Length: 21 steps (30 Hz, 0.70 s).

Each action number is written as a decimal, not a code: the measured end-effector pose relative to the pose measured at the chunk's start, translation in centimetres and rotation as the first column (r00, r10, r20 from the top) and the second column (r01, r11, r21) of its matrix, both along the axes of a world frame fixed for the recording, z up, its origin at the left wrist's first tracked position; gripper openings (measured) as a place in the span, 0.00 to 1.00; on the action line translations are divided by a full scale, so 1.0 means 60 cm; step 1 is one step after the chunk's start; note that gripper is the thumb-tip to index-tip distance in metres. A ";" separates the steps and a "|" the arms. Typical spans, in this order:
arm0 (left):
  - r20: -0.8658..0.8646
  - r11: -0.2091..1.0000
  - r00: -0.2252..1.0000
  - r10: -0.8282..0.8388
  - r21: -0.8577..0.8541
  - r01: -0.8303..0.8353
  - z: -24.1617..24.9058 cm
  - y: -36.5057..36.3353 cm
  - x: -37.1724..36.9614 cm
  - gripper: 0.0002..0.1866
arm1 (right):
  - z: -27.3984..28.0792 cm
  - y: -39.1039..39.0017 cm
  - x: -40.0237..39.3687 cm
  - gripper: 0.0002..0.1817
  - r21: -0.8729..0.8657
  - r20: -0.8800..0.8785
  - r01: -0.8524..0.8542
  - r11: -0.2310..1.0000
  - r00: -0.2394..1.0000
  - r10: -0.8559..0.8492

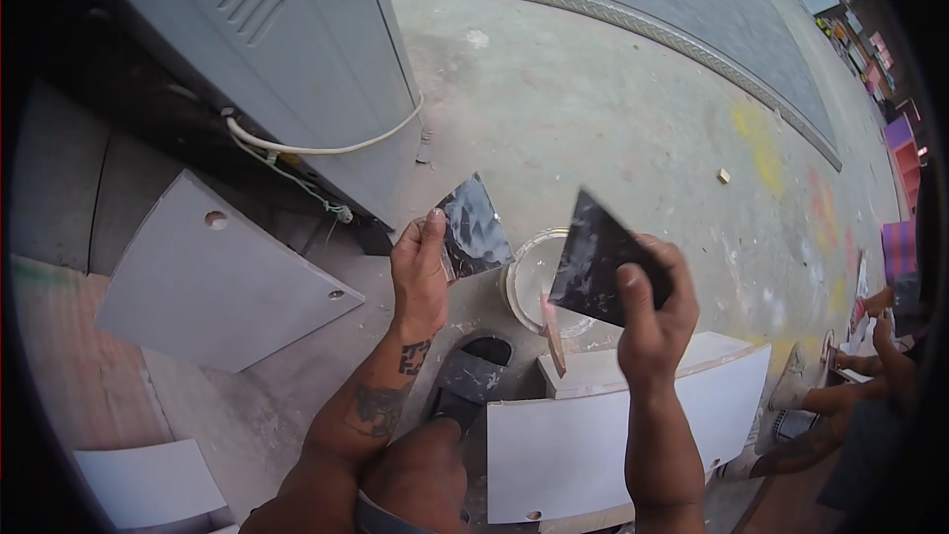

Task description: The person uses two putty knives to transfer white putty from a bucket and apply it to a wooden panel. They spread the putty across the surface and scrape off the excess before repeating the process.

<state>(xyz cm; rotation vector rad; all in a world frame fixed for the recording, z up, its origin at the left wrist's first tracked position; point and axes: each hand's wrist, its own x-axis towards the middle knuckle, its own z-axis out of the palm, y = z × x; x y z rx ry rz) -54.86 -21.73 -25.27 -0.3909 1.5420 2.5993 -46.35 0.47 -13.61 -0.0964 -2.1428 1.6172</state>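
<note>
My left hand (421, 272) pinches a dark, flat plate (474, 227) smeared with white paste, thumb on top. On the right, my right hand (654, 311) grips a black, roughly triangular plate (598, 262) with fainter white smears. The two plates are apart, held up over the floor. Below and between them stands a round white bucket (519, 287), partly covered by the right plate, with a reddish stick (555, 336) at its edge. Under my right forearm lies a curved white panel (563, 455).
A grey metal cabinet (287, 49) with a pale cable (346, 149) stands upper left. Beside it lies a grey panel with holes (217, 287). A metal strip (633, 30) crosses the floor. Another person's legs (820, 415) are at the right edge.
</note>
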 end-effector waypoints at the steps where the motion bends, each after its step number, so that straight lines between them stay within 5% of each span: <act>1: -0.032 0.998 0.997 0.067 -0.011 -0.068 0.005 0.005 -0.003 0.17 | 0.011 -0.011 0.002 0.16 0.256 -0.042 -0.037 0.966 0.998 0.049; 4: 0.096 0.988 0.985 0.140 0.059 -0.146 0.063 0.010 0.000 0.18 | 0.018 -0.050 0.015 0.16 0.273 -0.074 -0.035 0.961 0.996 0.057; 5: 0.037 0.956 0.997 -0.074 0.287 0.060 0.046 -0.011 -0.002 0.18 | 0.014 -0.062 0.024 0.17 0.238 -0.085 -0.048 0.970 0.994 0.070; 7: -0.208 0.633 0.880 -0.426 0.626 0.455 -0.025 -0.066 0.003 0.17 | 0.009 -0.088 0.046 0.21 0.131 -0.121 -0.078 0.988 0.988 0.094; 10: -0.180 0.480 0.853 -0.490 0.761 0.437 -0.022 -0.050 0.018 0.17 | -0.001 -0.142 0.075 0.24 0.015 -0.156 -0.143 0.990 0.977 0.143; 11: -0.165 0.431 0.836 -0.523 0.795 0.426 -0.015 -0.044 0.021 0.18 | -0.006 -0.158 0.081 0.24 -0.030 -0.138 -0.201 0.979 0.971 0.195; 12: -0.274 0.330 0.796 -0.540 0.801 0.500 -0.028 -0.041 0.017 0.16 | -0.007 -0.169 0.071 0.22 0.151 -0.226 -0.210 0.966 0.944 0.241; 16: -0.582 -0.053 0.600 -0.549 0.741 0.670 -0.070 -0.025 -0.004 0.17 | -0.012 -0.195 0.059 0.20 0.353 -0.307 -0.290 0.889 0.862 0.403; 21: -0.649 -0.172 0.494 -0.579 0.689 0.704 -0.071 -0.020 -0.015 0.19 | -0.017 -0.207 0.043 0.19 0.413 -0.259 -0.356 0.838 0.837 0.483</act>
